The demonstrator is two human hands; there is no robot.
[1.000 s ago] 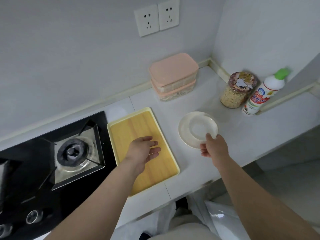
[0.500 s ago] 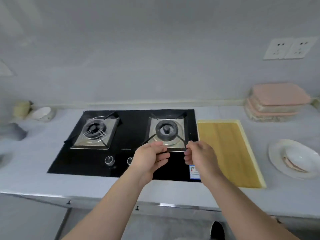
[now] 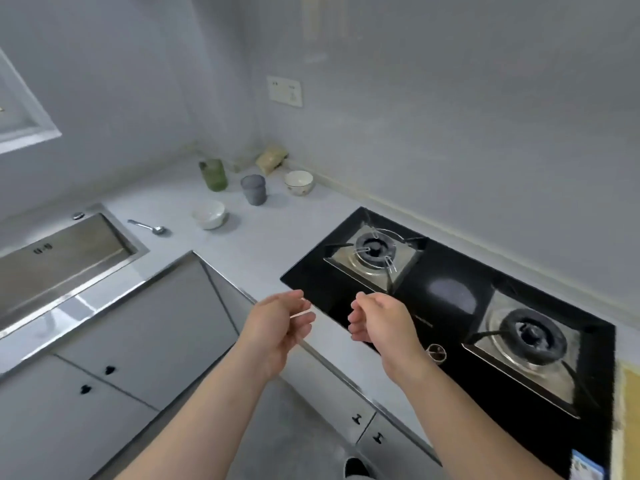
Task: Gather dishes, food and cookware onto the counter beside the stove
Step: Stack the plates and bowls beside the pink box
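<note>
Black glass of the stove (image 3: 460, 299) sits right behind both sets of fingers. L hand (image 3: 277, 325): fingers (image 3: 304, 320) loosely curled, pinching nothing. R hand (image 3: 384, 323): fingers (image 3: 358, 318) likewise half-curled and empty. The two sets curl toward each other w/ a gap between, thumb sides up. Both hands hang above the front edge of the bench (image 3: 263, 244) by the stove's near-left corner, touching nothing. Forearms rise from the bottom of frame, elbows cut off. Fingertips are soft w/ blur, so exact finger spacing is hard to read.

Stove's near-right corner is cut by the frame edge. A yellow board (image 3: 628, 410) shows only as a strip at far R.

Task things lie well beyond the fingers, up-left on the bench. The white bowl (image 3: 209, 214) is nearest, w/ a spoon (image 3: 148, 227) to its left near the sink (image 3: 52, 265). Further back, near the wall corner, stand a grey cup (image 3: 254, 189), a patterned bowl (image 3: 299, 182) & a green jar (image 3: 214, 174). In the corner itself a tan item (image 3: 272, 157) is too blurred to ID. Sink is cut off at the L edge.
</note>
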